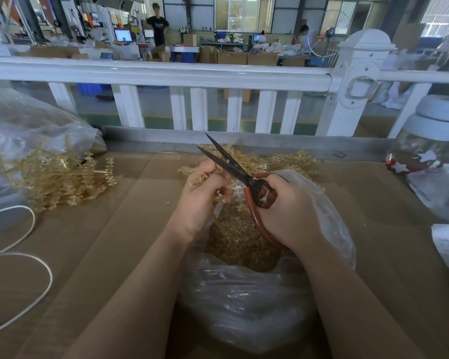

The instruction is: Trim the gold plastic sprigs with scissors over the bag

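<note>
Sprigs, gold plastic, one bunch [219, 186]: held over the open mouth of the bag, at the centre of the view, pinched in the curled fingers of the left hand [201, 200].

Bag, clear plastic [244, 301]: stood at 6 o'clock on the surface, between the two forearms; its mouth is folded open and a bed of small gold trimmings [239, 239] is seen inside.

Scissors [233, 168]: black blades, red-brown loop handles; gripped by the right hand [287, 211], whose fingers are curled round the handles. The blades are parted and pointed toward 11 o'clock, just above the left hand's fingers.

Surface, covered with brown cardboard [119, 229]: carries all items listed.

White cord [38, 278]: looped at 8 o'clock, well apart from the bag.

Sprigs, loose heap [57, 180]: at 10 o'clock, spilling from a second clear bag [24, 125].

Sprigs, further heap [278, 161]: at 12 o'clock, just behind the hands.

Jar, clear, with white lid [436, 130]: at 2 o'clock near the surface edge, marked with white stars.

White railing [166, 73]: along the far edge of the surface.

Workshop floor beyond, 12 o'clock: cardboard boxes [233, 58], a lit monitor [123, 35] and a standing person in a dark shirt [158, 25].
</note>
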